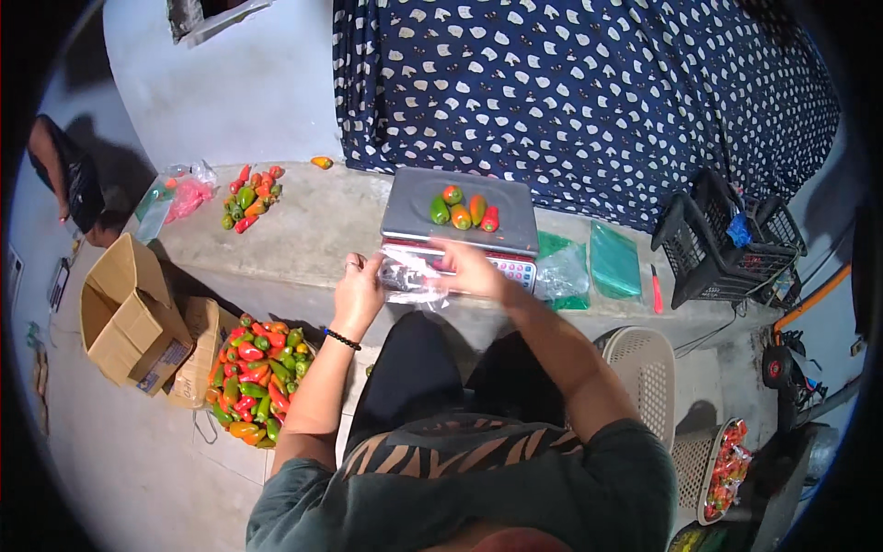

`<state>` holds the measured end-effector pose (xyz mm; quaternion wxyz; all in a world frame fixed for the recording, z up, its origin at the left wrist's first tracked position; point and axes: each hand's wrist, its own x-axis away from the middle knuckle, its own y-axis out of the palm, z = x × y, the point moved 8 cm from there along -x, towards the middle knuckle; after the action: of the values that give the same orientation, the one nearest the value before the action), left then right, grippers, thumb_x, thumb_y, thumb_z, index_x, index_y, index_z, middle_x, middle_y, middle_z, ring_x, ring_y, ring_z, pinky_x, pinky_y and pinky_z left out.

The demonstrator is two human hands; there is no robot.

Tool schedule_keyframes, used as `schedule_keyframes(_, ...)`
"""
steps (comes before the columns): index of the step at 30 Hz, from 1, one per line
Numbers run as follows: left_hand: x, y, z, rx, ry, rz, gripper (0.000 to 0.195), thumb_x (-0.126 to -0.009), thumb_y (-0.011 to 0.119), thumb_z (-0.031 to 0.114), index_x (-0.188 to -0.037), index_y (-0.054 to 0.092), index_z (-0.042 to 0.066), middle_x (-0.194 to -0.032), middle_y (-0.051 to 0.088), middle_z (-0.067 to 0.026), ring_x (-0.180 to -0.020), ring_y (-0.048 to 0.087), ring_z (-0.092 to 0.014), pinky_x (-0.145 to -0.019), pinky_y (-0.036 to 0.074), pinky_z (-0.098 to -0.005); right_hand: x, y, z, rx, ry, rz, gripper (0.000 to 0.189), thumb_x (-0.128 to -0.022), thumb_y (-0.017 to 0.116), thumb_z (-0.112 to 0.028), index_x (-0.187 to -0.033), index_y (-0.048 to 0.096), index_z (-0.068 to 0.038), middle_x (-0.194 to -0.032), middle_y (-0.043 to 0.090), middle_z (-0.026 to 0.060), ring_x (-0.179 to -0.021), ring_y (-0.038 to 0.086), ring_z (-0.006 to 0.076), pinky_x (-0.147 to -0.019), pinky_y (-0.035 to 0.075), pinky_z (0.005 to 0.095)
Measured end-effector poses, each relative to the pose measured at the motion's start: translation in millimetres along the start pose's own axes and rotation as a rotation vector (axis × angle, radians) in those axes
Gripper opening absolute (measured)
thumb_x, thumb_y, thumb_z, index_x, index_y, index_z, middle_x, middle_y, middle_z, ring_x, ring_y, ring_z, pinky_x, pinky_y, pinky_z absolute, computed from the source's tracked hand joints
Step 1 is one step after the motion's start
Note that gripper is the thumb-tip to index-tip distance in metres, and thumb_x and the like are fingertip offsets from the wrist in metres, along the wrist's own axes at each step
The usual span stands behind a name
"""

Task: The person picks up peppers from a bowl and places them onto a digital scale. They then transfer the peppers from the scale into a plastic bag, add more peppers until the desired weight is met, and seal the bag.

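My left hand [359,293], with a ring and a beaded bracelet, pinches one side of a clear plastic bag [414,276]. At the bag's other side is my right hand [472,270], blurred, its thumb and forefinger apart; whether it grips the film is unclear. Both hands are in front of a digital scale [457,207], and the bag hides part of its keypad [514,271]. Several red, orange and green peppers [460,217] lie on the grey weighing platform.
A concrete ledge [310,228] carries loose peppers [252,196], green plastic bags [615,261], a red-handled knife [656,290] and black crates [724,248]. Below are a heap of peppers [259,379], cardboard boxes [134,317] and perforated baskets [641,372]. Another person [65,172] is far left.
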<state>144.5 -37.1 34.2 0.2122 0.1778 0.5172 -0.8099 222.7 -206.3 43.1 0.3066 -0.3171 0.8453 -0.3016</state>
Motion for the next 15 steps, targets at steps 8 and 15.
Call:
schedule_keyframes(8, -10.4, -2.8, -11.0, 0.095, 0.032, -0.086, 0.03, -0.071, 0.052, 0.0, -0.099, 0.06, 0.007, -0.102, 0.055, -0.0133, -0.089, 0.058, -0.032, -0.071, 0.049, -0.0416, -91.5, -69.6, 115.1, 0.337, 0.673, 0.156, 0.078, -0.067, 0.067, -0.053, -0.134, 0.035, -0.031, -0.13, 0.04, 0.0223, -0.119, 0.04, 0.0411, -0.098, 0.033, 0.0483)
schedule_keyframes(15, -31.8, -1.5, -25.7, 0.181, -0.006, -0.15, 0.027, -0.07, 0.051, -0.001, -0.095, 0.062, 0.005, -0.1, 0.056, -0.0131, -0.09, 0.057, -0.032, -0.075, 0.047, -0.0404, -111.5, -6.0, 97.7, 0.647, 0.556, -0.367, 0.074, -0.05, 0.081, -0.037, -0.119, 0.054, -0.031, -0.127, 0.037, 0.0168, -0.113, 0.044, 0.0388, -0.099, 0.025, 0.0477)
